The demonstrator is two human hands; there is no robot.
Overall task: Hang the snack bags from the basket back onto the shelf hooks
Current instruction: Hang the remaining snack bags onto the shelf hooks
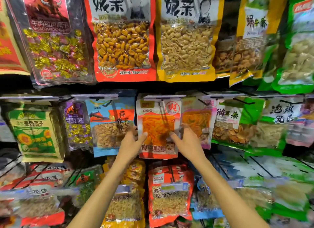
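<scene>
On the middle row of the shelf, both hands meet at an orange-and-white snack bag [158, 127] that hangs under a clear price strip [164, 97], between a blue peanut bag [110, 125] on its left and a pink-edged bag [198, 121] on its right. The left hand [131, 142] lies against the bag's left edge, fingers loosely spread and the thumb tip pressed on the front film; the right hand [186, 142] mirrors it at the right edge, index finger laid across the clear window. Neither hand is closed in a fist; both pinch or steady the pouch lightly at its sides. Whether the bag's top hole already sits on the dark wire hook [161, 108] I cannot tell. The basket is out of view.

By my judgement the pouch is light, soft and slick: a sealed film pack that bends and slides easily between fingers. The flat side seams and the stiffer top header around the hang hole look the best holds, and the filled middle should be spared a squeeze.
</scene>
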